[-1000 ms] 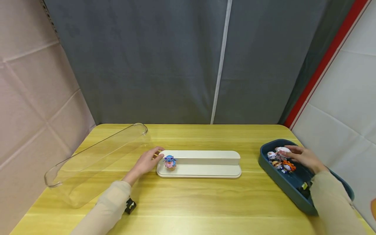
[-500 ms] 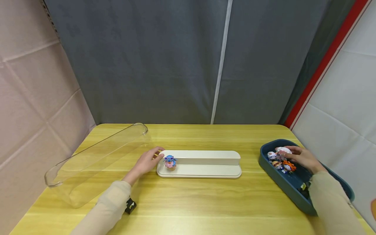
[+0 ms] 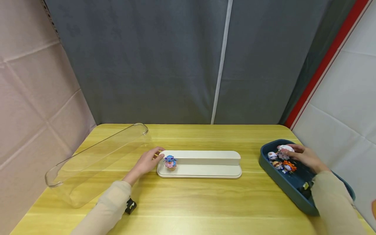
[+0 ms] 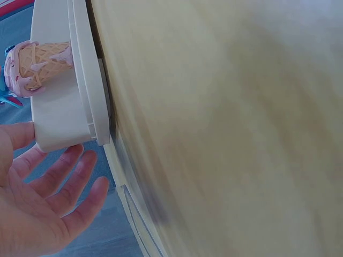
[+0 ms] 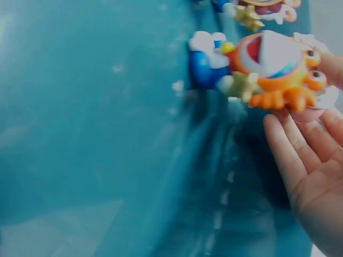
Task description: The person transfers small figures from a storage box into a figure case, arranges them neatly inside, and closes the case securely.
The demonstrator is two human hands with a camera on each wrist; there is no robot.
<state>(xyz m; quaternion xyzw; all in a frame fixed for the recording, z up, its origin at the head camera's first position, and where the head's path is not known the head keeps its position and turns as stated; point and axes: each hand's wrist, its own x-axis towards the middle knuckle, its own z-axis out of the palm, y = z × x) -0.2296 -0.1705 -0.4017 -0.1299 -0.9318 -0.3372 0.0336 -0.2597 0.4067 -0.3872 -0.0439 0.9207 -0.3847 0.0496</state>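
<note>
My left hand (image 3: 146,162) is at the left end of a white stepped display base (image 3: 205,171). In the left wrist view, thumb and index finger pinch its corner while the other fingers spread below. A blue figurine on a pink ice-cream cone (image 4: 45,61) stands on the base near that end. At the right, my right hand (image 3: 306,157) reaches into a dark blue tray (image 3: 301,178) and grips a white-topped figurine (image 3: 285,148) between thumb and fingers. Beside it lies an orange crab figurine (image 5: 273,59), partly covering the gripped figurine in the right wrist view.
Left of the base, a long clear plastic cover (image 3: 100,160) lies at an angle on the wooden table (image 3: 191,202). Several small figurines (image 3: 272,156) cluster in the tray's far end. A grey curtain (image 3: 158,65) hangs behind the table; white walls stand at both sides.
The white-topped figurine has shifted slightly right and away from me within the tray, along with my right hand's fingers. My left hand and the display base have stayed still.
</note>
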